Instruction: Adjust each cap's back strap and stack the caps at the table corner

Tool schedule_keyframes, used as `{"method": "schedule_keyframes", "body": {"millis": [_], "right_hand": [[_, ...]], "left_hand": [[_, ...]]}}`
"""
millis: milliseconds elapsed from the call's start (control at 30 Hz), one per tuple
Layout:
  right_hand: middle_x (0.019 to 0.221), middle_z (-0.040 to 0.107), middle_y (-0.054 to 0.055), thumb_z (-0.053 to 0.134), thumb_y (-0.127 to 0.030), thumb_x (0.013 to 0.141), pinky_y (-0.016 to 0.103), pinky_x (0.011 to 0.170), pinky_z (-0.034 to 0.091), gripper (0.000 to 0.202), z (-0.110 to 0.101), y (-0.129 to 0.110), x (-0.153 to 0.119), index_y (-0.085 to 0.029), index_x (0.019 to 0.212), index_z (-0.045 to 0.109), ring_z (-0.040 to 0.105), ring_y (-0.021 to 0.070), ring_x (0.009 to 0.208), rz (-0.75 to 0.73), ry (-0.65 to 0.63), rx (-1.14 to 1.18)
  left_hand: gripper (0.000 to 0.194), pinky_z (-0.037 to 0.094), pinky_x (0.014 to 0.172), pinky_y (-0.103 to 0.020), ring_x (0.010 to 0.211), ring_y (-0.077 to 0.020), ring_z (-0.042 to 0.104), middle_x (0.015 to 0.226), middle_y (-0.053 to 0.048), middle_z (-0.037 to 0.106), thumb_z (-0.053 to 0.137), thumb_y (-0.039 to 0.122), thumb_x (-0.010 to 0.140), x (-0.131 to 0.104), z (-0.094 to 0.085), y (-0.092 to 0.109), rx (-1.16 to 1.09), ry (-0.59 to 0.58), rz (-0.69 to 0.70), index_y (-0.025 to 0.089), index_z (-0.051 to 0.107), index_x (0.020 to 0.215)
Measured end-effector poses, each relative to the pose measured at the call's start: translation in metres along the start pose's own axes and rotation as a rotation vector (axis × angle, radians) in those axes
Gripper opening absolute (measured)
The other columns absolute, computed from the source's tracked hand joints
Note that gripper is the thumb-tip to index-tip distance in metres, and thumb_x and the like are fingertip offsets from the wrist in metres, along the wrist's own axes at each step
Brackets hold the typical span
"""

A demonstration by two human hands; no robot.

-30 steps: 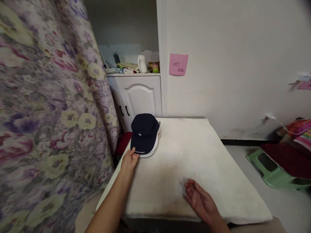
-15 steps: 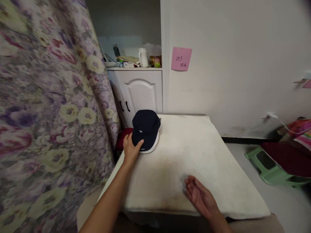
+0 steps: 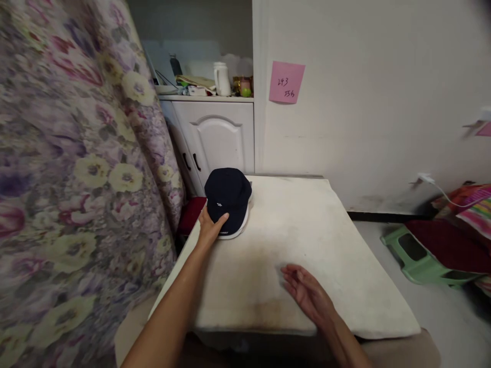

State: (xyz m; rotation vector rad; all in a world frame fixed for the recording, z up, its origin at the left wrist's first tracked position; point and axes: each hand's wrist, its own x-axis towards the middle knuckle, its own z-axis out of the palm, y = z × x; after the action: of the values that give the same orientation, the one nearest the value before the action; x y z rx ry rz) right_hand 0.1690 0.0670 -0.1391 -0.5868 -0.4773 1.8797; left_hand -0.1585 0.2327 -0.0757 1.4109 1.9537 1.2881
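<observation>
A dark navy cap [image 3: 227, 191] with a small white mark rests at the far left of the cream-covered table [image 3: 299, 220]. Beneath it shows the white brim [image 3: 235, 234] of another cap. My left hand [image 3: 210, 225] grips the near left edge of the navy cap's brim, thumb on top, the other fingers partly hidden beside and under it. Over the near middle of the table is my right hand [image 3: 305, 289], palm turned inward, fingers loosely curled and apart, holding nothing.
A floral curtain [image 3: 84, 204] hangs along the left. Behind the table stand a white cabinet [image 3: 218, 138] and a wall with a pink note [image 3: 287, 82]. On the right is a green stool [image 3: 412, 250] with a dark red top.
The left thumb has moved farther onto the navy cap's brim. My right hand has shifted slightly left and away from me. The view has tilted and shifted a little.
</observation>
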Motion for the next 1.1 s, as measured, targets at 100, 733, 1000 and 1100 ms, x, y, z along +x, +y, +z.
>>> {"method": "schedule_keyframes", "body": {"millis": [100, 733, 1000, 1100], "right_hand": [[0.125, 0.071, 0.009, 0.082, -0.035, 0.077, 0.042, 0.105, 0.045, 0.036, 0.022, -0.004, 0.036, -0.023, 0.11, 0.074, 0.063, 0.0248, 0.118, -0.1, -0.007, -0.155], [0.117, 0.075, 0.006, 0.084, -0.035, 0.062, 0.046, 0.108, 0.041, 0.053, 0.122, -0.015, 0.227, -0.023, 0.112, 0.071, 0.064, 0.0281, 0.114, -0.34, -0.123, -0.446], [0.115, 0.074, 0.006, 0.079, -0.025, 0.063, 0.039, 0.1, 0.047, 0.044, 0.121, -0.013, 0.235, -0.022, 0.106, 0.071, 0.065, 0.0246, 0.108, -0.372, -0.055, -0.442], [0.099, 0.076, 0.004, 0.078, -0.021, 0.06, 0.038, 0.093, 0.05, 0.041, 0.122, -0.009, 0.239, -0.02, 0.099, 0.07, 0.067, 0.022, 0.094, -0.363, -0.017, -0.433]], "left_hand": [[0.103, 0.019, 0.122, -0.052, 0.149, -0.038, 0.023, 0.158, -0.022, 0.028, 0.076, 0.05, 0.072, 0.007, -0.01, -0.003, -0.035, -0.036, 0.015, 0.013, 0.026, 0.153], [0.089, 0.034, 0.114, -0.052, 0.135, -0.0368, 0.047, 0.143, -0.016, 0.053, 0.088, 0.035, 0.06, 0.019, -0.028, -0.014, -0.253, -0.073, 0.071, 0.021, 0.052, 0.139], [0.053, 0.043, 0.106, -0.045, 0.12, -0.0317, 0.06, 0.124, -0.015, 0.067, 0.069, 0.047, 0.078, 0.04, -0.039, -0.02, -0.32, -0.065, 0.022, 0.016, 0.066, 0.122], [0.051, 0.045, 0.104, -0.044, 0.117, -0.0306, 0.062, 0.12, -0.013, 0.07, 0.072, 0.043, 0.075, 0.048, -0.039, -0.018, -0.338, -0.052, 0.01, 0.017, 0.068, 0.118]]}}
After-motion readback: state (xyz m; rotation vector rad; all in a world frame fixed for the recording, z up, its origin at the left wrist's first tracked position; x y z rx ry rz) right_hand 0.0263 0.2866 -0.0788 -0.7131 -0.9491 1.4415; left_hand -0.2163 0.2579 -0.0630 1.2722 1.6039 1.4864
